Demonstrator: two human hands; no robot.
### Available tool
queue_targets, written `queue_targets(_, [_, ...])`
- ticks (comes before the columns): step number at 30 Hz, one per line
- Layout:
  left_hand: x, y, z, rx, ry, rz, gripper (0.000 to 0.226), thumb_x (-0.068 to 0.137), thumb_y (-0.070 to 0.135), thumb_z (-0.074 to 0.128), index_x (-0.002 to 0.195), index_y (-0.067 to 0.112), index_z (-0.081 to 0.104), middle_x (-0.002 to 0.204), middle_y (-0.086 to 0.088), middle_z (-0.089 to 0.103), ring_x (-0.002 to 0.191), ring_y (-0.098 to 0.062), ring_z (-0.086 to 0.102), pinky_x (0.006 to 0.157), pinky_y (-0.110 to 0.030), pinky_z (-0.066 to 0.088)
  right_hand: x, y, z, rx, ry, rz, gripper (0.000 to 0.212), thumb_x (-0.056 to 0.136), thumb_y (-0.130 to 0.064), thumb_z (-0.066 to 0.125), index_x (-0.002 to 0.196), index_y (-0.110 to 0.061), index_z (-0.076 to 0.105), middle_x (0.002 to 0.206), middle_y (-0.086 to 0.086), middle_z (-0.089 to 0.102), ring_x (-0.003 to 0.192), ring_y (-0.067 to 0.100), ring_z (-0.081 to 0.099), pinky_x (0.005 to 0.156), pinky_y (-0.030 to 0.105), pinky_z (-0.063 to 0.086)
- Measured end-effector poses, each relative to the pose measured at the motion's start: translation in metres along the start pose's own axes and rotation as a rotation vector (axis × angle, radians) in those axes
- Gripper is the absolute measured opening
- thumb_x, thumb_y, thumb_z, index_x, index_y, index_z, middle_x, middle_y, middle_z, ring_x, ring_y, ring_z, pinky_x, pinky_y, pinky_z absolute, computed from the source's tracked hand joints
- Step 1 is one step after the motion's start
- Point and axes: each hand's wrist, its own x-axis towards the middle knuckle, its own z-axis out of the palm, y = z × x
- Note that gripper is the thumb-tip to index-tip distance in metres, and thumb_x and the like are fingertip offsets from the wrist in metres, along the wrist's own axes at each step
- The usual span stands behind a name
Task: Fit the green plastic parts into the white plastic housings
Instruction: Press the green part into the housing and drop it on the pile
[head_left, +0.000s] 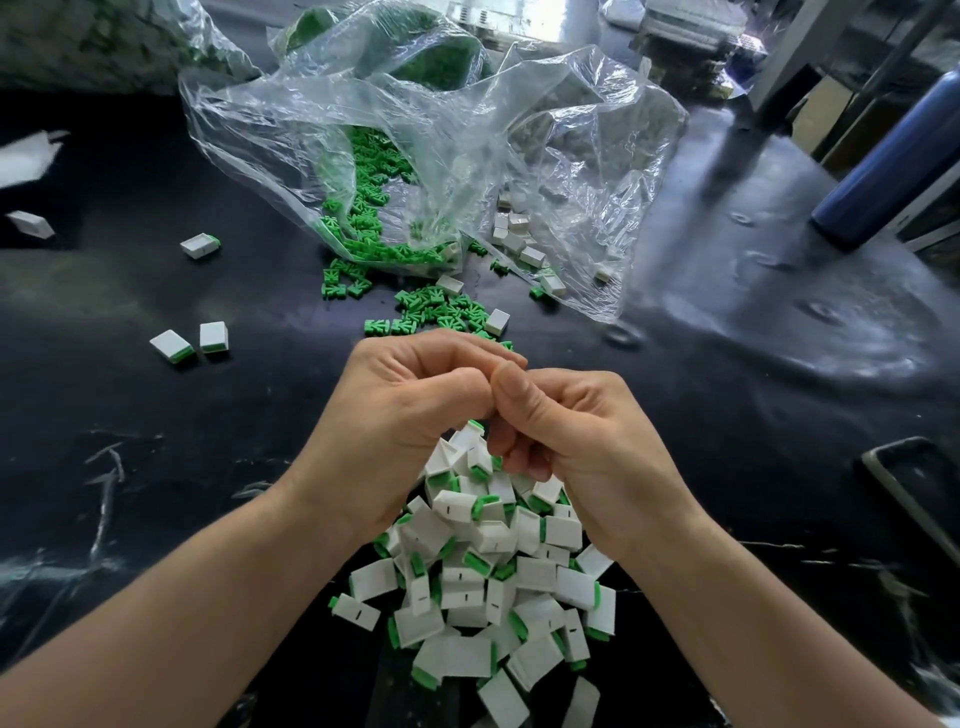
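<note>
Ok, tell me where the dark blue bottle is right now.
In the head view the dark blue bottle stands at the far right edge of the table, right of the clear plastic bag and beyond the right hand.

Both forearms reach forward, left hand (415, 410) and right hand (566, 431) touching, fingers (467, 358) curled inward.
</note>
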Motion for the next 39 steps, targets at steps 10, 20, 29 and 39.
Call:
queue_targets(10, [0.0010, 0.0008, -0.0011, -0.025, -0.029, -0.015, 0.017, 0.060, -0.001, 0.055, 0.056, 0.004, 0.070, 0.070, -0.012, 0.065, 0.055, -0.026, 0.059, 0.050, -0.026, 0.049, -0.0008, 0.0007, 0.0006, 0.001, 0.005, -0.020, 0.030, 0.071, -0.038, 0.056, 0.047, -0.021, 0.064, 0.047, -0.003, 0.056, 0.041, 0.005, 0.046, 0.043, 0.012, 0.036])
queue_targets(20, [0.0025, -0.0018, -0.0030, -0.004, -0.043, -0.023, 0.011, 0.055, 0.000, 0.061, 0.057, 0.005, 0.071, 0.072, -0.011, 0.066, 0.060, -0.027, 0.058, 0.053, -0.028, 0.051, -0.0005, 0.0013, 0.0010, -0.011, 0.027, -0.007, 0.029, 0.070, -0.039, 0.056, 0.050, -0.019, 0.062, 0.047, -0.002, 0.055, 0.041, 0.006, 0.046, 0.043, 0.013, 0.035])
queue_targets(29, [0.0033, 0.0039, -0.0042, -0.066, -0.053, -0.016, 0.023, 0.062, -0.002, 0.050, 0.057, 0.006, 0.071, 0.067, -0.026, 0.054, 0.051, -0.033, 0.046, 0.047, -0.033, 0.045, 0.0022, 0.0020, 0.0014, 0.131, -0.083, 0.129, 0.042, 0.080, -0.043, 0.045, 0.064, -0.012, 0.067, 0.058, 0.004, 0.060, 0.048, 0.012, 0.051, 0.044, 0.018, 0.037])
queue_targets(39, [0.0024, -0.0029, -0.0007, -0.040, 0.028, -0.005, 0.020, 0.057, -0.003, 0.050, 0.052, 0.004, 0.068, 0.062, -0.013, 0.061, 0.048, -0.023, 0.052, 0.044, -0.024, 0.045, 0.0004, 0.0037, 0.0014, 0.035, -0.027, 0.046, 0.026, 0.073, -0.037, 0.052, 0.058, -0.017, 0.063, 0.054, -0.003, 0.058, 0.046, 0.006, 0.050, 0.044, 0.016, 0.037])
